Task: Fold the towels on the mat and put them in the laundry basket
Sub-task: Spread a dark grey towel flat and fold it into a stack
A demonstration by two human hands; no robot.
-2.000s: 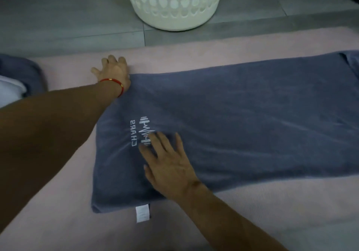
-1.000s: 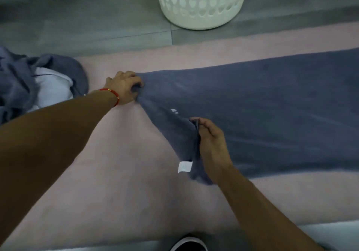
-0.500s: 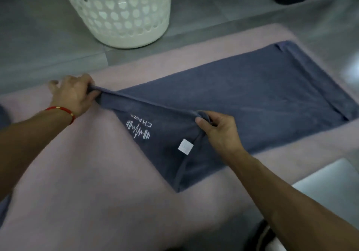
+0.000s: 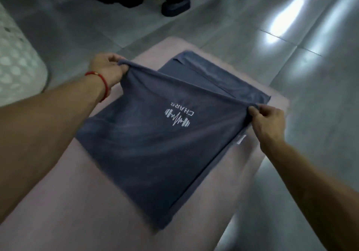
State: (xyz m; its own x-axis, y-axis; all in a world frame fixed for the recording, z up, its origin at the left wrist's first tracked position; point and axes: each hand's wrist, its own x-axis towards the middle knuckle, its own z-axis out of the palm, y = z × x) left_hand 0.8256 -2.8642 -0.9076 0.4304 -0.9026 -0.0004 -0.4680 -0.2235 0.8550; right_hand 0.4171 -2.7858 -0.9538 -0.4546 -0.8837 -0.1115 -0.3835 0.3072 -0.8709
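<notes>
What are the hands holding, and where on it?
Both pinch the blue-grey cloth towel: left hand and right hand each grip one corner of its lifted end.

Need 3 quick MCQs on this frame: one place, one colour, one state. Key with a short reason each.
1. Where is the laundry basket?
A. at the left edge, on the floor
B. on the mat
C. at the right edge

2. What colour is the band on the left hand's wrist?
A. green
B. red
C. white

3. How is the towel held?
A. lying flat, untouched
B. one hand only
C. both hands pinch its lifted edge

Key: 1 A, its white perforated wall shows at the left, off the pink mat. 2 B, the red band circles that wrist. 3 C, the left hand and right hand each grip a corner.
</notes>
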